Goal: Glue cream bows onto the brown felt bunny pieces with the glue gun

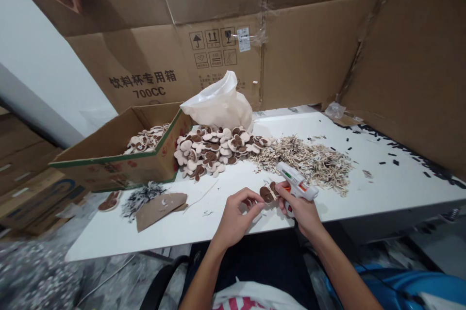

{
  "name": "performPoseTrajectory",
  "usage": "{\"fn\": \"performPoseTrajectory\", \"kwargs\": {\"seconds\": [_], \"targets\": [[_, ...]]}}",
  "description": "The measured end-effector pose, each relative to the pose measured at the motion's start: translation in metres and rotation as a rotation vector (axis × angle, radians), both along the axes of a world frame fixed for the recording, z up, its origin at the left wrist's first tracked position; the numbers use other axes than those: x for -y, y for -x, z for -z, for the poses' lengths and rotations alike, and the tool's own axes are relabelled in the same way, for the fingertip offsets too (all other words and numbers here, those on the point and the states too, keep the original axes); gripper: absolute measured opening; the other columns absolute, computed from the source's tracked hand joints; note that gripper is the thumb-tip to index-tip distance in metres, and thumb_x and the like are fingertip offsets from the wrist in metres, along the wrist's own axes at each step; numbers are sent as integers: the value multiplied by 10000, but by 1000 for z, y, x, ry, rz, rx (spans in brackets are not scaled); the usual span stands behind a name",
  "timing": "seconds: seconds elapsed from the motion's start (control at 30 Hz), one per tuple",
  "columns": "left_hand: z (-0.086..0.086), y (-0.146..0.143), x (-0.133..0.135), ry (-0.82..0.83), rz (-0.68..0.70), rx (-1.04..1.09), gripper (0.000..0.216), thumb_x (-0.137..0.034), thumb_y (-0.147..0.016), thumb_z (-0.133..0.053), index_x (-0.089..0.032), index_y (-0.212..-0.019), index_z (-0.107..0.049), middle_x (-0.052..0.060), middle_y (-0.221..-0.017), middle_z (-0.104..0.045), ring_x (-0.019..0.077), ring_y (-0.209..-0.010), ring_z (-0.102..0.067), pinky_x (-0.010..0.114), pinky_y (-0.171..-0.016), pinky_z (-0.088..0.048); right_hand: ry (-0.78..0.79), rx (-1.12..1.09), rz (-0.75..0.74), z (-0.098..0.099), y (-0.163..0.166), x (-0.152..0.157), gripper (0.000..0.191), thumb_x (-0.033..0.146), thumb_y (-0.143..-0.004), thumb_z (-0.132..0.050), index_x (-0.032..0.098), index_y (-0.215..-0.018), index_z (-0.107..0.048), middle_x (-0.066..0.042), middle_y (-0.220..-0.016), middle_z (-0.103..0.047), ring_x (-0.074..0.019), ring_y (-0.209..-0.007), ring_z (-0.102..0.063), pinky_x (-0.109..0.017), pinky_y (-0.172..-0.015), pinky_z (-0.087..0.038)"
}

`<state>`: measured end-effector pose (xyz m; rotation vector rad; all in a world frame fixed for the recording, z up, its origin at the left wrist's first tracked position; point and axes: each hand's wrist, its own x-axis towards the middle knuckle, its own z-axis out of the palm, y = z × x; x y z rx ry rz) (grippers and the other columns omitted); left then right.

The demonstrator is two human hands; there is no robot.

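My right hand (pixel 301 209) is wrapped round a white glue gun (pixel 296 181) with orange and green parts, its body tilted above the table. The fingertips of that hand meet the right end of a small brown felt piece (pixel 266 195) with a pale strip across its middle. At the piece's left edge, my left hand (pixel 236 213) has thumb and forefinger pinched together. Beyond both hands lies a heap of cream and brown felt shapes (pixel 211 152). It adjoins a pile of thin, pale short cords or strips (pixel 309 159).
An open cardboard box (pixel 120 171) holding more felt shapes stands at left. A white plastic bag (pixel 222 104) sits behind the heap. Brown card (pixel 162 210) and dark scraps (pixel 141 199) lie front left; small black pieces (pixel 395 155) scatter right. Cardboard walls (pixel 309 53) enclose the back.
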<state>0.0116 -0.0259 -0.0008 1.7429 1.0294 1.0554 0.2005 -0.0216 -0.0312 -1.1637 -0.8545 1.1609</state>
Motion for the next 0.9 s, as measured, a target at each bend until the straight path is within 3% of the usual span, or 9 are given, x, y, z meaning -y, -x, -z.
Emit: {"fn": "performPoseTrajectory", "kwargs": {"seconds": [0.5, 0.9], "targets": [[2, -2, 0, -31, -52, -19, 109, -286, -932, -672, -197, -904, -728, 31, -853, -686, 160, -737, -545, 275, -728, -448, 21, 28, -96, 6, -1, 0, 426, 573, -765, -824, 200, -892, -662, 29, -488, -618, -115, -391, -506, -204, -403, -358], [5, -2, -1, -45, -66, -34, 69, -244, -918, -686, -195, -905, -732, 19, -834, -686, 142, -709, -527, 258, -697, -429, 44, 15, -91, 2, 1, 2, 463, 585, -734, -839, 195, -899, -650, 30, -502, -623, -116, -407, -514, -207, -416, -378]]}}
